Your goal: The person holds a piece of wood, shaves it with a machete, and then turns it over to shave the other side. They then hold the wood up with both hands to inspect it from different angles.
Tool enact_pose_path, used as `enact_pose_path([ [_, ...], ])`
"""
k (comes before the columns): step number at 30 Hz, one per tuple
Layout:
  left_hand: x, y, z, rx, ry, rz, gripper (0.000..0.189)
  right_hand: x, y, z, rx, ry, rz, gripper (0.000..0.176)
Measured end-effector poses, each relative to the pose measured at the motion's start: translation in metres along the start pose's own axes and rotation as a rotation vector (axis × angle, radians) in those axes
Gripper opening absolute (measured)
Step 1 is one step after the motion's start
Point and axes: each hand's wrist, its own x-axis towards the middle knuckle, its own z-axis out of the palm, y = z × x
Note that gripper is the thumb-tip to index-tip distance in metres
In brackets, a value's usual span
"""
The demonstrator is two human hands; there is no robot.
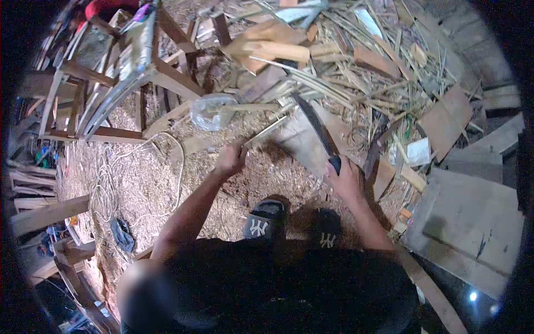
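Shavings-strewn ground [250,183] met piled scrap wood [375,61]. One dark long-bladed tool [320,131] sat in the right hand's [346,182] closed fingers; the left hand [231,160] gripped a thin stick [267,131], its tip near the blade. Seemingly mid-trimming, the next stroke called for steadying it.

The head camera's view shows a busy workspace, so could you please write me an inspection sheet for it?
Surface: ground strewn with wood shavings.
Job's things: thin stick and long blade with a black handle.
Clutter: piled wood scraps ahead; clear plastic bag; dark crumpled item at left.
Hands: left hand closed on the stick; right hand closed on the handle.
Cables: pale cord loosely coiled at left; rope or cable, cannot tell.
Surroundings: wooden frame upper left; large flat panel at right.
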Motion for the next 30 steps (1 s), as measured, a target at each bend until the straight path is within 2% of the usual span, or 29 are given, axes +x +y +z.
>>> enact_pose_path([
  [1, 0.002, 0.001, -0.012, 0.004, 0.024, 0.003, 0.025, 0.007, -0.005, -0.008, 0.000, 0.009, -0.023, 0.038],
  [3, 0.003, 0.006, -0.037, -0.091, 0.039, 0.141, 0.022, 0.016, -0.017, -0.022, -0.194, -0.181, 0.096, 0.039],
  [5, 0.005, 0.024, -0.074, -0.138, 0.044, 0.078, 0.019, 0.030, -0.026, -0.028, -0.261, -0.167, 0.009, 0.041],
  [7, 0.005, 0.030, -0.103, -0.122, -0.056, 0.011, 0.020, 0.049, -0.057, -0.044, -0.153, -0.177, -0.299, 0.042],
  [9, 0.008, 0.028, -0.128, -0.121, -0.010, 0.063, 0.021, 0.071, -0.104, -0.062, -0.060, -0.232, -0.371, 0.046],
  [11, 0.013, 0.028, -0.154, -0.117, 0.037, 0.122, 0.023, 0.094, -0.151, -0.072, -0.057, -0.172, -0.571, 0.056],
  [14, 0.015, 0.024, -0.186, -0.109, 0.013, 0.113, 0.025, 0.119, -0.220, -0.077, 0.003, -0.252, -0.685, 0.063],
  [17, 0.015, 0.026, -0.219, -0.077, 0.051, 0.152, 0.026, 0.141, -0.263, -0.067, -0.009, -0.291, -0.769, 0.064],
  [18, 0.015, 0.031, -0.229, -0.078, 0.066, 0.149, 0.026, 0.142, -0.279, -0.067, 0.012, -0.332, -0.662, 0.053],
  [19, 0.013, 0.037, -0.239, -0.071, 0.081, 0.166, 0.026, 0.147, -0.289, -0.066, 0.007, -0.337, -0.678, 0.053],
  [21, 0.012, 0.041, -0.251, -0.063, 0.111, 0.167, 0.026, 0.157, -0.302, -0.060, 0.048, -0.417, -0.579, 0.038],
  [22, 0.015, 0.042, -0.255, -0.086, 0.135, 0.228, 0.025, 0.161, -0.305, -0.059, 0.034, -0.358, -0.613, 0.027],
  [24, 0.021, 0.047, -0.264, -0.102, 0.161, 0.287, 0.025, 0.170, -0.305, -0.063, 0.089, -0.402, -0.570, 0.028],
  [26, 0.030, 0.056, -0.274, -0.047, 0.033, 0.086, 0.023, 0.185, -0.303, -0.073, 0.143, -0.476, -0.458, 0.027],
  [27, 0.035, 0.059, -0.277, -0.043, 0.033, 0.083, 0.023, 0.191, -0.305, -0.083, 0.147, -0.477, -0.460, 0.027],
  [29, 0.047, 0.067, -0.286, -0.138, 0.024, 0.011, 0.025, 0.204, -0.309, -0.106, 0.242, -0.555, -0.286, 0.024],
  [30, 0.052, 0.073, -0.287, -0.187, 0.101, 0.031, 0.024, 0.215, -0.305, -0.109, 0.316, -0.567, -0.308, 0.026],
])
